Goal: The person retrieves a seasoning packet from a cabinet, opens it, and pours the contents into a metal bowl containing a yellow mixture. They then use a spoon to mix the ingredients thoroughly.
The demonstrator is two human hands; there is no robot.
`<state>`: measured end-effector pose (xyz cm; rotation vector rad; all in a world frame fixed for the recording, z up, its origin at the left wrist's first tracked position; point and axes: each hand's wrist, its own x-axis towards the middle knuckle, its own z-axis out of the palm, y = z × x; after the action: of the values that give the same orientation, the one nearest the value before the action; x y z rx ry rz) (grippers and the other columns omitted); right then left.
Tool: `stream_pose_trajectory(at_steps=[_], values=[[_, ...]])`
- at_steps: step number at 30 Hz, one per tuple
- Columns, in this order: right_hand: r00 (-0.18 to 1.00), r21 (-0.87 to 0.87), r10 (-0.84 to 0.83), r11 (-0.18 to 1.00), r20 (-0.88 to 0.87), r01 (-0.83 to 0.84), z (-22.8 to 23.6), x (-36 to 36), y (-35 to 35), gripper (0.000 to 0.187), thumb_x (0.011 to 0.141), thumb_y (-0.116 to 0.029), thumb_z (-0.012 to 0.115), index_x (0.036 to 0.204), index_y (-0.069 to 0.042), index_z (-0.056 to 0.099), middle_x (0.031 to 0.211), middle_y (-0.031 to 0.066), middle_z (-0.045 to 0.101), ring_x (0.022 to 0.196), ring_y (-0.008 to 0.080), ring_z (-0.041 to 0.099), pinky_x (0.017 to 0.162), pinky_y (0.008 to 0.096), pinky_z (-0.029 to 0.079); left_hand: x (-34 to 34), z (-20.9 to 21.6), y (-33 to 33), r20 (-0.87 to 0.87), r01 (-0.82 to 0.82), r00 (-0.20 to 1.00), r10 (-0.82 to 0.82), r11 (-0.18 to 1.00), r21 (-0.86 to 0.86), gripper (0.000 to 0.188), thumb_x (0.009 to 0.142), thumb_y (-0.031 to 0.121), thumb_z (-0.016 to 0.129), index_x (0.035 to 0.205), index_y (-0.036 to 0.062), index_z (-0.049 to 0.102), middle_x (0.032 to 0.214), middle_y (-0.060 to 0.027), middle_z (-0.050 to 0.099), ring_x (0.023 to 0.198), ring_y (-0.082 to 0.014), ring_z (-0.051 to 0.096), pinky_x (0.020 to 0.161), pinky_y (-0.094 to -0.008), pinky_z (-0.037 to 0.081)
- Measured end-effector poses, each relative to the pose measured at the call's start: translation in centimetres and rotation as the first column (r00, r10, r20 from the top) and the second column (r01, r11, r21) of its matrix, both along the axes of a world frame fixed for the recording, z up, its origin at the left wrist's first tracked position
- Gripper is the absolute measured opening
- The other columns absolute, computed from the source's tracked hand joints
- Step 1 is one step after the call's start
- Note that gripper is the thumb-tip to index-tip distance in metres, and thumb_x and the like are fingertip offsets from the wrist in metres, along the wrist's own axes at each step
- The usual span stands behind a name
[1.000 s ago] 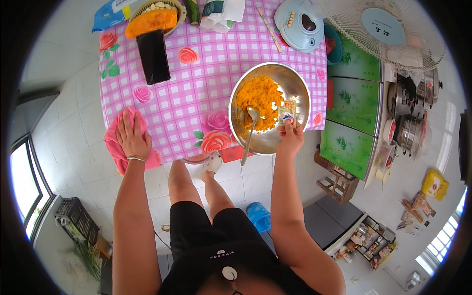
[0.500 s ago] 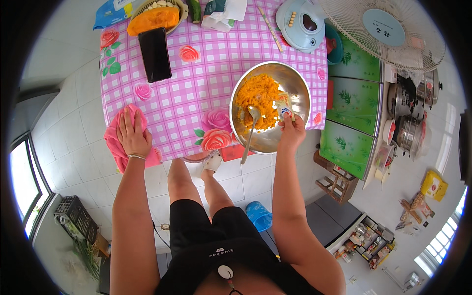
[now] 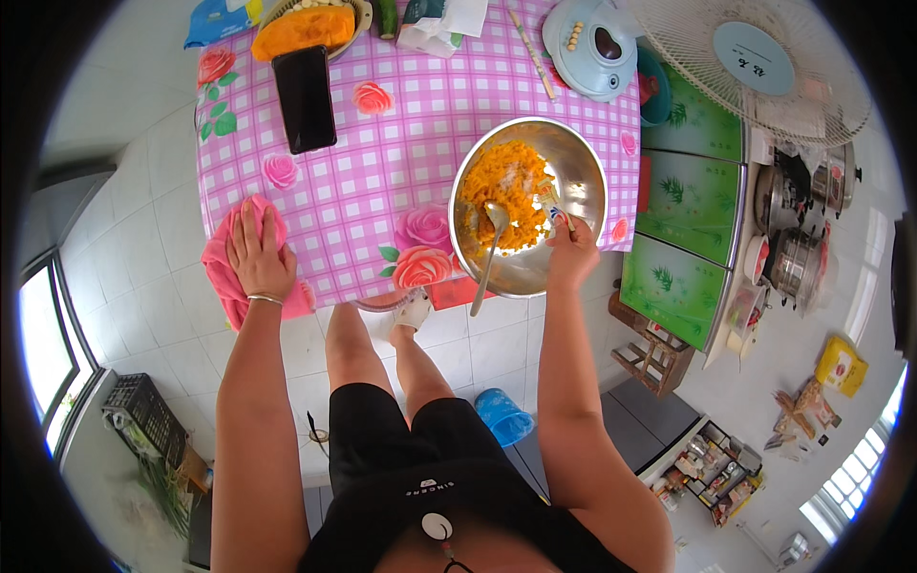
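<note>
My left hand (image 3: pixel 260 258) lies flat with its fingers stretched out on a pink cloth (image 3: pixel 222 275) at the table's near left edge. On the right, my right hand (image 3: pixel 573 254) pinches a small sachet (image 3: pixel 551 201) over a steel mixing bowl (image 3: pixel 581 177). The sachet tilts inward, its far end above the orange mash (image 3: pixel 501 177) heaped mostly in the bowl's left half. Pale specks show on top of the mash. A metal spoon (image 3: pixel 491 250) rests in the bowl, its handle leaning out over the near rim.
On the checked tablecloth (image 3: pixel 363 191) lie a black phone (image 3: pixel 305 100) and a patterned stick (image 3: pixel 532 54). Behind the phone, pumpkin (image 3: pixel 304 34) sits in a basket. A pale blue appliance lid (image 3: pixel 590 48) stands far right, near a fan (image 3: pixel 755 57) and a green cabinet (image 3: pixel 678 277).
The sachet has tipped over and looks more crumpled. More pale specks appear on the mash. My left hand stays on the cloth, and the whole view has shifted slightly.
</note>
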<state>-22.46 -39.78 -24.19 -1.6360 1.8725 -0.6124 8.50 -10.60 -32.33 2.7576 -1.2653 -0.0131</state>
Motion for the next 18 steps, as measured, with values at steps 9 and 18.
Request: stream_pose_trajectory(at_steps=[9, 18], values=[[0.994, -0.026, 0.111, 0.993, -0.021, -0.112, -1.1, 1.3, 1.2, 0.014, 0.083, -0.010, 0.063, 0.094, -0.002, 0.067, 0.062, 0.0033, 0.057, 0.050, 0.0079, 0.050, 0.047, 0.0239, 0.041, 0.0, 0.2, -0.1, 0.001, 0.009, 1.000, -0.009, 1.000, 0.006, 0.066, 0.072, 0.020, 0.056, 0.136, 0.0131, 0.040, 0.147, -0.0113, 0.025, 0.133, -0.0326, 0.025, 0.105, -0.0487, 0.023], [0.995, -0.042, -0.020, 0.999, 0.101, 0.024, -1.0, -0.7, 0.2, 0.014, 0.085, -0.010, 0.062, 0.095, -0.002, 0.067, 0.066, 0.0014, 0.058, 0.052, 0.0068, 0.049, 0.048, 0.0226, 0.042, 0.1, -0.3, 0.0, 0.006, 0.006, 1.000, -0.006, 1.000, -0.014, 0.064, 0.071, 0.023, 0.056, 0.133, 0.0130, 0.044, 0.147, -0.0099, 0.026, 0.132, -0.0333, 0.027, 0.104, -0.0507, 0.023]])
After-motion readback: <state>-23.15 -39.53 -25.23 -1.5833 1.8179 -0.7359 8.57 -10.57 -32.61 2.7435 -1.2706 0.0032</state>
